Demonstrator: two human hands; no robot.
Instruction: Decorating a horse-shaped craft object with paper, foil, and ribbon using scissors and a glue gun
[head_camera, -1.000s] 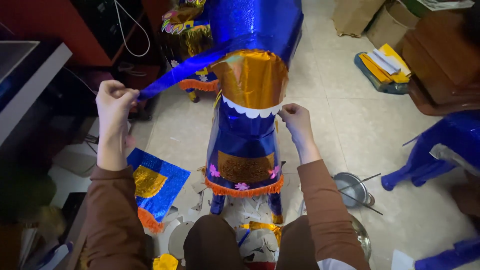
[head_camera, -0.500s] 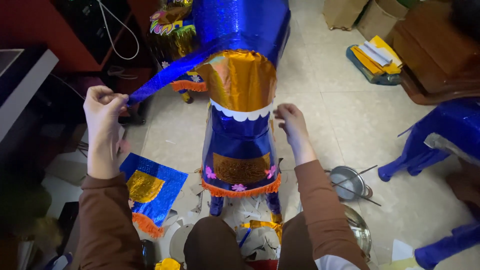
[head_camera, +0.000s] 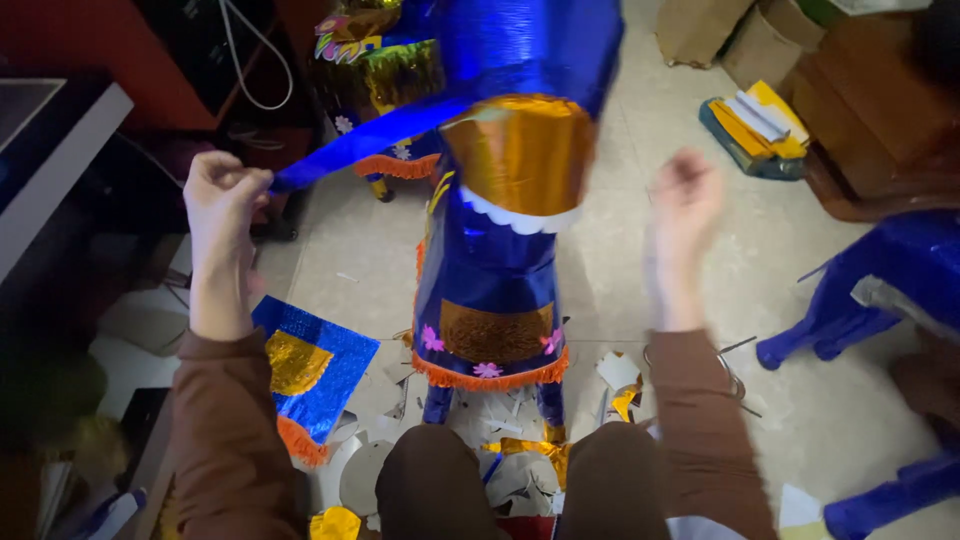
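A tall paper figure (head_camera: 490, 270) wrapped in shiny blue foil stands on the floor between my knees, with a gold foil band (head_camera: 522, 150) near its top, a gold panel and orange fringe lower down. My left hand (head_camera: 222, 195) is raised at the left and pinches the end of a long blue foil strip (head_camera: 365, 140) that runs from the figure. My right hand (head_camera: 682, 200) is lifted at the right, blurred, apart from the figure, and holds nothing that I can see.
A flat blue foil piece with a gold patch (head_camera: 310, 365) lies on the floor at the left. Paper scraps (head_camera: 500, 460) litter the tiles by my knees. Blue plastic stools (head_camera: 880, 290) stand at the right, cardboard boxes (head_camera: 740, 40) and stacked papers (head_camera: 755, 120) behind.
My right hand has let go of the figure's side and swung up and out to the right. My left hand keeps its pinch on the blue strip.
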